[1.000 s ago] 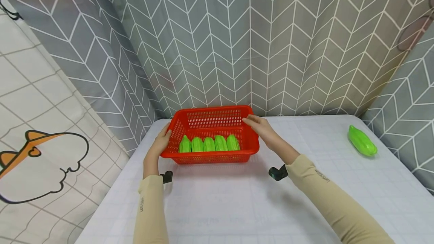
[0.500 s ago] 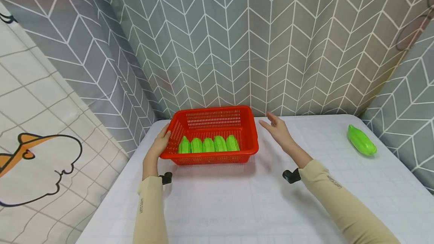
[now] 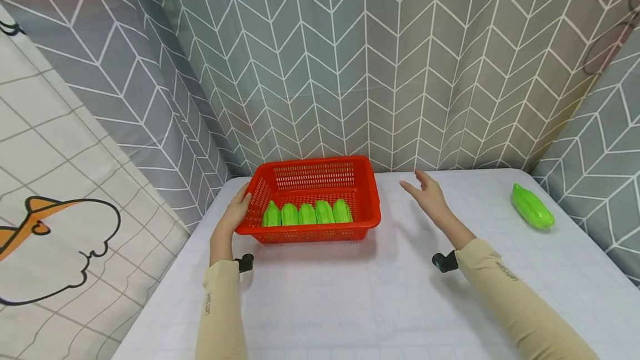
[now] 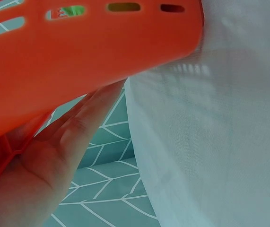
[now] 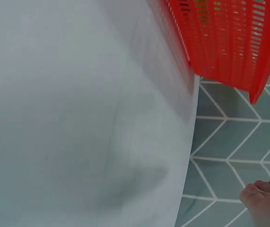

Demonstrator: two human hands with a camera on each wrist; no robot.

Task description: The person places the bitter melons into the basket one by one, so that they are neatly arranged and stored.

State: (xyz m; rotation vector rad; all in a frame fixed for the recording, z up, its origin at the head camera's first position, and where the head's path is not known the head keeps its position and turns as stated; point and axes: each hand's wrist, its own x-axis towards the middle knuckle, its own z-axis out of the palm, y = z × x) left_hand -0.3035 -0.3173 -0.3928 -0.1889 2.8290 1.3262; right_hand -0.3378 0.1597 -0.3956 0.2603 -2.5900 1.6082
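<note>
A red plastic basket (image 3: 310, 233) with slotted walls stands at the back of the table. Lined up inside it are several glossy green, ridged, fruit-like pieces (image 3: 306, 214). My left hand (image 3: 234, 213) grips the basket's left rim, its thumb at the top edge. In the left wrist view, its fingers (image 4: 85, 116) run along the outside of the wall beneath the rim. Apart from the basket's right side, my right hand (image 3: 430, 196) hovers over the table with thumb and fingers spread, holding nothing. One more green ridged piece (image 3: 532, 208) lies alone at the far right.
A white cloth covers the table (image 3: 325, 293). Behind it hangs a grey curtain (image 3: 320, 71) with white zigzag lines, which also closes off the right side. White checked fabric (image 3: 60, 154) with a cartoon figure hangs at the left.
My right hand has left the basket's right rim and moved right, away from it. The left hand stays on the left rim, and the basket has hardly moved.
</note>
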